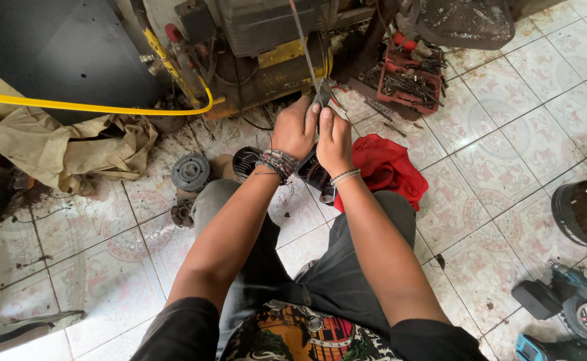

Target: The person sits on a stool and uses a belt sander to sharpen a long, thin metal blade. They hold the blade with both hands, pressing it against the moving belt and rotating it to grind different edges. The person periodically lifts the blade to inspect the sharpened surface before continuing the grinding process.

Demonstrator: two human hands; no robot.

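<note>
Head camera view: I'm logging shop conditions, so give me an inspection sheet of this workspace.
Surface: tiled floor, dirty, stained.
Job's things: thin metal strip pinched by both hands; dark part under the wrists.
Clutter: red rag, red tool tray, pulley, angle grinder, beige cloth.
Grippers: left hand and right hand closed on the strip.
Cables: yellow hose.
Surroundings: grimy machine.

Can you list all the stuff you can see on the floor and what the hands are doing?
metal strip: one, grey, gripped by both hands
cloth: one, red, floor beside right wrist
hose: one, yellow, upper left
tool tray: one, red, top centre
round part: one, grey, floor left of the knees
angle grinder: one, teal-black, lower right
left hand: braceleted, on strip
right hand: on strip
</note>
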